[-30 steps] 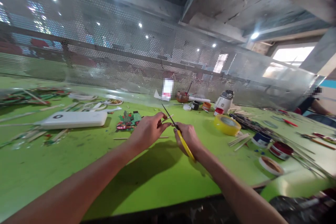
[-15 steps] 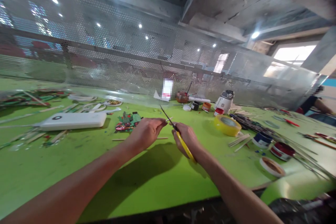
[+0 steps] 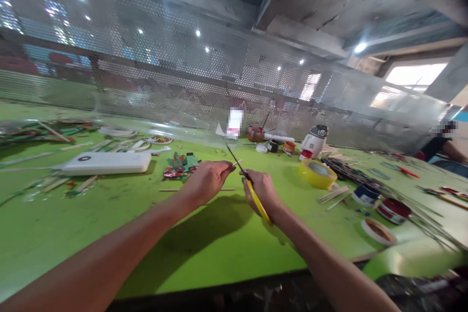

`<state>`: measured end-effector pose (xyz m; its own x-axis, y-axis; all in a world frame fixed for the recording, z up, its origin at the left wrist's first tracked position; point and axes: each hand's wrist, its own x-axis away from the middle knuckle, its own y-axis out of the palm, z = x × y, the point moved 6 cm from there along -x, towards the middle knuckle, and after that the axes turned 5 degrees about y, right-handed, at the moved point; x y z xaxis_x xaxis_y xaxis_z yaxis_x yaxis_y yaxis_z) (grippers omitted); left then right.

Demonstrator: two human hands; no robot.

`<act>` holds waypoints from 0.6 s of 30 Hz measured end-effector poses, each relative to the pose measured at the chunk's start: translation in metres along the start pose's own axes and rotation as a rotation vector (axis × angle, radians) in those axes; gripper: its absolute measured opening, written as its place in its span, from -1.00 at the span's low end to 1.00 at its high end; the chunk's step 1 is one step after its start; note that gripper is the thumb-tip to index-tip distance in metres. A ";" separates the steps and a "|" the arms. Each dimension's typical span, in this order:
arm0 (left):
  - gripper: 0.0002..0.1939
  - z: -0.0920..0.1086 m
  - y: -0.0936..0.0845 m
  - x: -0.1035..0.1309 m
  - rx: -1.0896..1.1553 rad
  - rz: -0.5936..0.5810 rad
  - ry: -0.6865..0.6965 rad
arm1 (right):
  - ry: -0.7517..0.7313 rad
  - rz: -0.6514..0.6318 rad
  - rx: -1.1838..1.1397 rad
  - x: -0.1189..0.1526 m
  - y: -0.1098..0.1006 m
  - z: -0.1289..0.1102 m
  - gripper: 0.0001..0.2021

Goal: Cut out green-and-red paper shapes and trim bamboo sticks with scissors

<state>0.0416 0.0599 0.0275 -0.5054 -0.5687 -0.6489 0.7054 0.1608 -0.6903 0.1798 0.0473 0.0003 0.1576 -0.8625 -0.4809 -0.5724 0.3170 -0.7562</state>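
My right hand [image 3: 266, 189] is closed around a pair of scissors [image 3: 258, 201] with yellow handles. Their dark blades point up and to the left, just past the fingertips of my left hand [image 3: 207, 179]. That hand pinches a thin pale strip [image 3: 238, 161], whose short end shows by the blades; the rest is hidden by the fingers. Whether the blades touch the strip, I cannot tell. Under my left wrist a thin wooden stick [image 3: 228, 189] lies on the green table [image 3: 219, 253]. Red and green scraps [image 3: 180, 165] lie just left of that hand.
At left lie a white box-shaped device [image 3: 109, 164] and several strips. Yellow tape [image 3: 318, 174], a white bottle [image 3: 314, 141], a blue paint jar [image 3: 365, 195] and a red paint jar [image 3: 394, 210] stand at right. A perforated screen [image 3: 175, 73] runs behind. A person [image 3: 444, 148] is at far right.
The view has shifted slightly, so the things on the table sit a little further right or higher. Both hands keep nearly the same pose, with the scissors and strip still held.
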 end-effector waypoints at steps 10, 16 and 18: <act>-0.76 0.001 -0.010 0.001 -0.136 0.138 0.017 | -0.005 0.004 -0.030 -0.007 0.004 -0.003 -0.86; -0.67 -0.003 -0.014 -0.001 -0.030 0.107 0.019 | 0.001 -0.077 -0.097 -0.005 0.000 -0.009 -0.83; -0.67 -0.003 -0.014 -0.002 0.034 0.075 -0.019 | -0.007 -0.063 -0.103 -0.004 -0.002 -0.010 -0.83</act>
<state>0.0310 0.0611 0.0371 -0.4415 -0.5710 -0.6921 0.7576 0.1760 -0.6285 0.1721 0.0462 0.0088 0.2013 -0.8768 -0.4368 -0.6406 0.2195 -0.7358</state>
